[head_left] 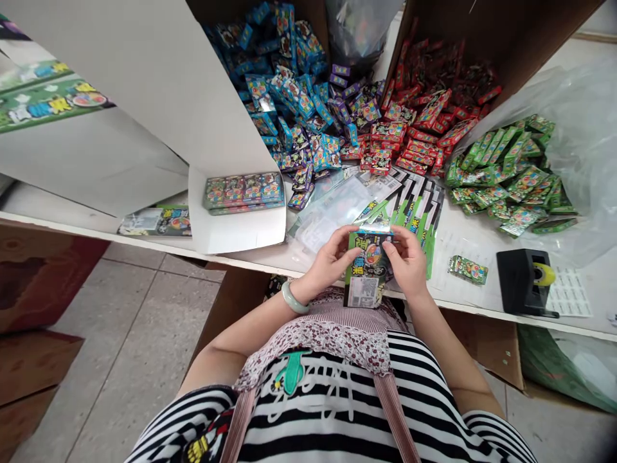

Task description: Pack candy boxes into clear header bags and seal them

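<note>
Both my hands hold a green and black printed packaging bag in front of my apron, at the table's front edge. My left hand grips its left side, thumb on the front. My right hand pinches the right side in the same way. A shiny blue strip shows at the bag's top edge; what lies inside cannot be made out. Behind my hands similar flat bags lie fanned out. Left of them, small colourful boxes sit in a row on an open white carton flap.
Blue boxes, purple boxes and red boxes spill out at the back. Green boxes lie in clear plastic at right. A single green packet, a black tape dispenser and a label sheet lie nearer.
</note>
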Demonstrator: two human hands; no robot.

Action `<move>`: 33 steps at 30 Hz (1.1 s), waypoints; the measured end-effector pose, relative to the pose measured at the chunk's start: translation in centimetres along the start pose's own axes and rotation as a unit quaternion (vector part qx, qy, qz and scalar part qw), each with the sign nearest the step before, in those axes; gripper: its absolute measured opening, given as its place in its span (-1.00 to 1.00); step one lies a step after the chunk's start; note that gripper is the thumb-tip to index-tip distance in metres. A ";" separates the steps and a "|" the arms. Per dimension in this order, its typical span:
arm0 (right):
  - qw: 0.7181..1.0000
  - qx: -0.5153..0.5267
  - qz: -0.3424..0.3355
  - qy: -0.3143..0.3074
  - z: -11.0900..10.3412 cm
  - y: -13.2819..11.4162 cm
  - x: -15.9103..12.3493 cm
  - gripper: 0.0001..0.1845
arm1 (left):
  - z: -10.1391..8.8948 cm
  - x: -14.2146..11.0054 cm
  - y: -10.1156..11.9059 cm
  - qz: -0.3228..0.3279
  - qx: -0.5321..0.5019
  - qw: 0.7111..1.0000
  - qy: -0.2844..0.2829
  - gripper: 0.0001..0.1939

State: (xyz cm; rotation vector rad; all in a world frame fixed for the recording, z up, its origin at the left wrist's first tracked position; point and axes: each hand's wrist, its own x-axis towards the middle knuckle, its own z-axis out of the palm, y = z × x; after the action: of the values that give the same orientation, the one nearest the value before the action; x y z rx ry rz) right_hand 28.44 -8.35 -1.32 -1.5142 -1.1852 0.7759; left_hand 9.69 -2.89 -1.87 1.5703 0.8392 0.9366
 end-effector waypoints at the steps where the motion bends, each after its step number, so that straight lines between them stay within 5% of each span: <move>1: 1.000 -0.018 -0.006 -0.012 -0.3 -0.1 0.1 -0.63 | 0.0 0.2 0.2 0.000 0.003 1.000 0.020 -0.60; 6: 0.999 -0.004 -0.018 -0.040 -2.0 -0.8 1.6 -0.75 | 0.1 1.7 1.0 0.011 -0.048 0.998 0.044 -0.72; 10: 0.994 0.061 0.032 -0.086 -2.9 -1.3 2.5 -0.60 | 0.0 2.4 1.3 0.004 -0.088 0.996 0.012 -0.60; 16: 0.992 0.026 -0.052 -0.111 -3.2 -2.3 2.4 -0.69 | -0.2 2.7 2.8 0.049 -0.080 0.996 -0.014 -0.78; 21: 0.990 0.067 0.036 -0.123 -3.4 -3.6 3.6 -0.65 | 0.3 3.4 4.9 -0.021 -0.055 0.998 0.015 -0.79; 33: 0.991 0.002 0.013 -0.131 -3.0 -5.3 2.5 -0.77 | -0.1 3.4 5.5 -0.063 -0.049 0.997 -0.017 -0.84</move>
State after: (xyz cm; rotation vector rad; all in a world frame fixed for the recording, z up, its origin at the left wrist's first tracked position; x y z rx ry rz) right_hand 30.44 -6.96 4.78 -1.4588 -1.3579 1.0183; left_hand 11.37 -0.83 4.03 1.4285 0.8456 0.8448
